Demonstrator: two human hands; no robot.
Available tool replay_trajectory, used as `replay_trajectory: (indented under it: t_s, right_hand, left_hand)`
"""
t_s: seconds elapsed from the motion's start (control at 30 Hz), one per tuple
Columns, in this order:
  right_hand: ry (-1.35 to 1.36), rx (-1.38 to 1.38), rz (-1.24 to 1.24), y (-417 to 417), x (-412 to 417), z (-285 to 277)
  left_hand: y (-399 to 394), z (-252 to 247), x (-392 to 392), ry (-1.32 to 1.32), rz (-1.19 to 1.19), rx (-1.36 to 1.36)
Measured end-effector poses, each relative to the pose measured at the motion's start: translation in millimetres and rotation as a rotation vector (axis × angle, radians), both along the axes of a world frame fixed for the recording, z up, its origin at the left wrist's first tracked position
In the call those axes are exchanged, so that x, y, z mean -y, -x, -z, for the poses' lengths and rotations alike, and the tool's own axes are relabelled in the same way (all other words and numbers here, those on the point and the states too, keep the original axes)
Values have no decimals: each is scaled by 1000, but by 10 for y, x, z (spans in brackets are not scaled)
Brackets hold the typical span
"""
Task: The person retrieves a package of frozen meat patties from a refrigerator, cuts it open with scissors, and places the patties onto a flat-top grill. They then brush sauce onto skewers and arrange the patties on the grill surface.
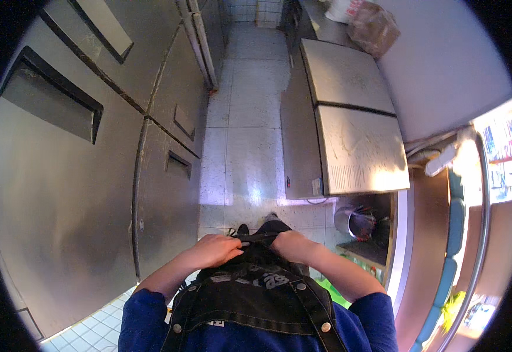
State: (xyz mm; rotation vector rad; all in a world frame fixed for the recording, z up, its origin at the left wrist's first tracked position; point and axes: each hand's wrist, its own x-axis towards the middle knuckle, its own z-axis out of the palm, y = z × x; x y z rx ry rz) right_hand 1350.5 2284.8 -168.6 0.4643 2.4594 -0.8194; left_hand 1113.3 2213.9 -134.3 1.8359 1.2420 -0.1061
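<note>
A black apron [260,303] with metal snaps and pale lettering covers my front over a blue shirt. My left hand [218,251] is at waist height at the apron's left side, its fingers curled on a dark strap or fold of cloth. On the other side, my right hand [292,246] is closed in a fist on the apron's dark cloth. Between the two hands a dark band [258,238] runs across my waist. Whether it is an apron string or a fold cannot be told. My shoes show just beyond it on the tiled floor.
Tall stainless steel refrigerator doors [62,176] stand close on my left. A low steel-topped cabinet [357,145] is ahead on the right, with a brown bag [372,28] behind it. Near my right lies a metal pot [355,222] above a shelf. A tiled floor aisle [254,97] runs between.
</note>
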Motion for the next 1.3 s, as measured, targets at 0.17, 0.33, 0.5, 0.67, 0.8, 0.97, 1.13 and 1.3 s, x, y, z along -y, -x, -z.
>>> replay_trajectory:
  t_s: [0.17,0.33,0.5,0.67,0.8,0.97,1.13,1.3]
  right_hand:
    - [493,-328,308,-58,-1025,-77]
    - [828,-279,481,44,-1643,-63]
    - [939,-387,690,136,-1952,148]
    - [1108,-451,865,376,-1847,-58]
    - [1031,-377,855,581,-1882,-168]
    - [1187,-472,962,729,-2033,-412]
    - [1131,-660,1100,747,-2195,-544]
    - [1110,-961,1207,576,-2401,-579]
  left_hand:
    - [-131,264,-607,-54,-357,353]
    - [-448,345,-1144,50,-565,623]
    - [-400,389,-1378,311,-799,641]
    - [-274,327,-1356,200,-1055,690]
    - [-134,172,-1365,110,-1328,696]
    - [119,-5,-1279,17,-1737,801]
    - [338,130,-976,-397,-1744,593]
    - [44,125,-906,-647,-1427,410]
